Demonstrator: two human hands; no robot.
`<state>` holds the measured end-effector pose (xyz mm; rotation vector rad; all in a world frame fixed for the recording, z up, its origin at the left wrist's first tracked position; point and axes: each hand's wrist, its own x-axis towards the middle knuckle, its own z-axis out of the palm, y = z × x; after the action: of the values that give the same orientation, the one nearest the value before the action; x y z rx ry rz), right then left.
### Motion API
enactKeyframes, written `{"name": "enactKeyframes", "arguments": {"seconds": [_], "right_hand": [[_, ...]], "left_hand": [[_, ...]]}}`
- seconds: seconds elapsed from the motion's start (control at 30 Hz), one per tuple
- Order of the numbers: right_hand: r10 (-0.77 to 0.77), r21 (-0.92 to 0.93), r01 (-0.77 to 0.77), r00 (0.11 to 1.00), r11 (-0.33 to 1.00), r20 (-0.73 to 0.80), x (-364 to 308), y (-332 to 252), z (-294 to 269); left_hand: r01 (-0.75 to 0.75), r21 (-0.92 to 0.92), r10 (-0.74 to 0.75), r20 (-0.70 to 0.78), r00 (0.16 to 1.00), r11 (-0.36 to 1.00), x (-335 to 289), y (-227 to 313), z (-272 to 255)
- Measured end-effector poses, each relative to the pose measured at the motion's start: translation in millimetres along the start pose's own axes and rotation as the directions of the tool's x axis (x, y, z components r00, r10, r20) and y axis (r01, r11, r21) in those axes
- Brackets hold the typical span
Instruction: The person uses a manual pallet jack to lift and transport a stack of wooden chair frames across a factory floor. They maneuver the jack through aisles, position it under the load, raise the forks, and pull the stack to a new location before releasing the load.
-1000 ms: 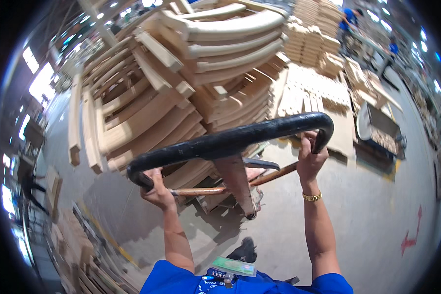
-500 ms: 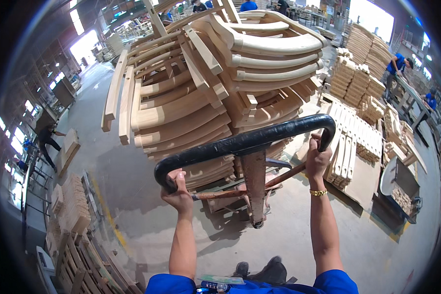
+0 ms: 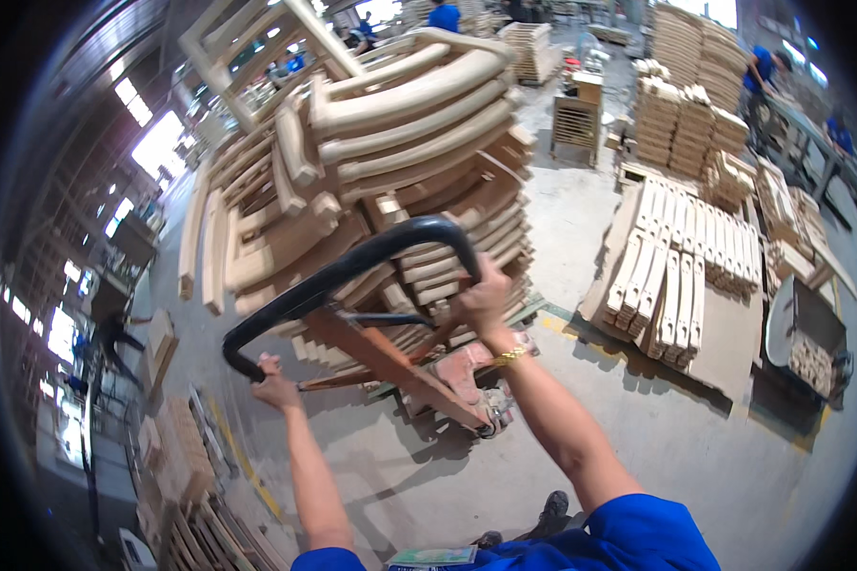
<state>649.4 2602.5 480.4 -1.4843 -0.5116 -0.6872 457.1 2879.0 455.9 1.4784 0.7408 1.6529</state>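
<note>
Both of my hands grip the black looped handle [image 3: 343, 259] of a pallet jack. My left hand [image 3: 276, 383] is closed round its lower left end, and my right hand [image 3: 484, 303], below a gold bracelet, is closed round the right end. From the handle an orange shaft [image 3: 390, 366] slants down to the red jack base [image 3: 462, 376] on the floor. Just beyond stands a tall load of curved wooden chair frames [image 3: 419, 105], stacked in layers. The handle hides part of the load's lower side.
To the right, slotted wooden slats [image 3: 676, 247] lie on a cardboard sheet, beside a metal bin of wood pieces [image 3: 809, 352]. Pallets [image 3: 209, 533] and stacked boards [image 3: 181, 447] stand at the lower left. A person [image 3: 114, 338] is at the far left, another [image 3: 762, 76] at the far right.
The handle has swung left and tilted, with both hands still on it. The jack's shaft now slants, and the stacked load sits further left in view.
</note>
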Motion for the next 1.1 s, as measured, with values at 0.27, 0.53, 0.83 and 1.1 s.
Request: {"name": "enactKeyframes", "arguments": {"seconds": [0.27,0.53,0.83,1.1], "right_hand": [[-0.022,0.145,0.019,1.000,0.989,0.020,37,53,27],[0.016,0.093,-0.022,0.998,0.995,0.057,79,78,88],[-0.098,-0.112,0.098,0.995,0.989,0.005,131,132,173],[-0.254,-0.564,0.191,0.967,0.803,-0.034,207,211,167]], "left_hand": [[0.008,0.292,0.014,-0.071,0.997,0.957,7,-24,74],[0.059,0.283,-0.010,-0.172,0.985,0.957,63,-60,92],[0.131,0.214,-0.116,-0.084,0.990,0.968,103,-85,145],[0.057,-0.025,-0.053,0.152,0.987,0.998,114,-76,235]]}}
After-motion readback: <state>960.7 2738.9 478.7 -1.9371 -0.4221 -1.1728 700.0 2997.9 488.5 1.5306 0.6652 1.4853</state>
